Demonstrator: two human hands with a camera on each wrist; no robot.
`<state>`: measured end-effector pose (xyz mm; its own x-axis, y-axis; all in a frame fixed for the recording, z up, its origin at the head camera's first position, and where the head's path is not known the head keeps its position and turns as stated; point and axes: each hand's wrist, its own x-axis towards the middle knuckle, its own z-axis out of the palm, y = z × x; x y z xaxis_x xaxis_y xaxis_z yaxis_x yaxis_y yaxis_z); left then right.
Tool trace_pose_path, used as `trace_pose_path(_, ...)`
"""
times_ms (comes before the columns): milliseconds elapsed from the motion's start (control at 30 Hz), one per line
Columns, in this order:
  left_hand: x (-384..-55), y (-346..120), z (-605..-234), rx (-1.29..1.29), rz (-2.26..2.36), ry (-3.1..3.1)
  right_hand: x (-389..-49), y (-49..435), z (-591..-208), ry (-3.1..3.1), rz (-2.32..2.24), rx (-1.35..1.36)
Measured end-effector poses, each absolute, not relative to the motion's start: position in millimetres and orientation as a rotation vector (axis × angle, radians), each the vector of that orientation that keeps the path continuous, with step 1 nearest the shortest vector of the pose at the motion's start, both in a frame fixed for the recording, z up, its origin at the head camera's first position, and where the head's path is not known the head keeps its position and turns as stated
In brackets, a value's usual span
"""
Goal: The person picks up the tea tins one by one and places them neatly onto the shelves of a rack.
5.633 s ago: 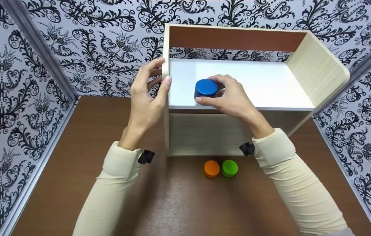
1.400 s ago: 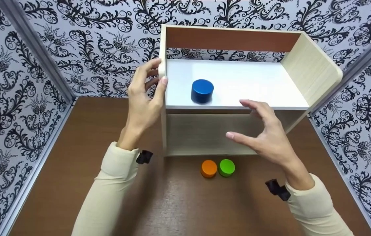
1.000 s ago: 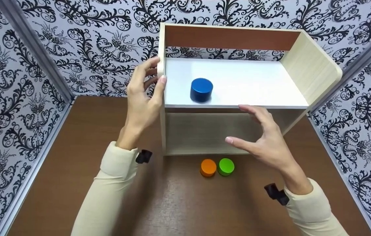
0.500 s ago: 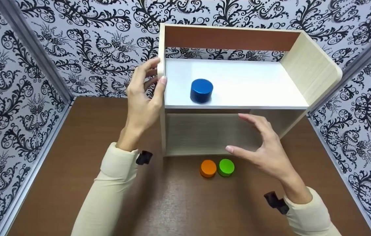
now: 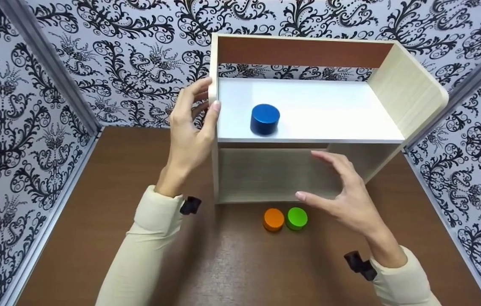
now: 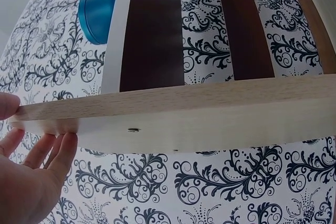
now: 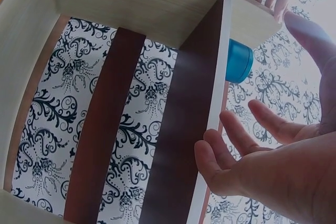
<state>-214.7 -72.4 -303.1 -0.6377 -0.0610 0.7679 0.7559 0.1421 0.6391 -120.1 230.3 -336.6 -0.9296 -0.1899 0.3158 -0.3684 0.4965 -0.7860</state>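
Blue cylinder (image 5: pixel 264 120) standing on the white shelf (image 5: pixel 329 110) looks stiff, lightish and maybe slick, so I'd grab it round the middle; right hand (image 5: pixel 346 191) is spread, holding nothing, left hand (image 5: pixel 191 127) pinches the side panel (image 6: pixel 220 121).

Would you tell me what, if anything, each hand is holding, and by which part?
The left hand grips the shelf unit by the front edge of its left panel; the right hand holds nothing.
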Motion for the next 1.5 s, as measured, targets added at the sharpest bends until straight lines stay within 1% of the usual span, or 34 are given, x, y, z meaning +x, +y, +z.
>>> trace_pose_path(600,-215,-73,-302,-0.689,-1.593,-1.749,-118,239,-345,-2.554,1.42,0.437)
trace_pose_path(800,-214,-73,-303,-0.694,-1.593,-1.737,-117,245,-353,-2.589,1.424,0.378)
trace_pose_path(1500,-216,-73,-304,-0.684,-1.585,-1.735,-122,257,-393,-2.605,1.435,0.301)
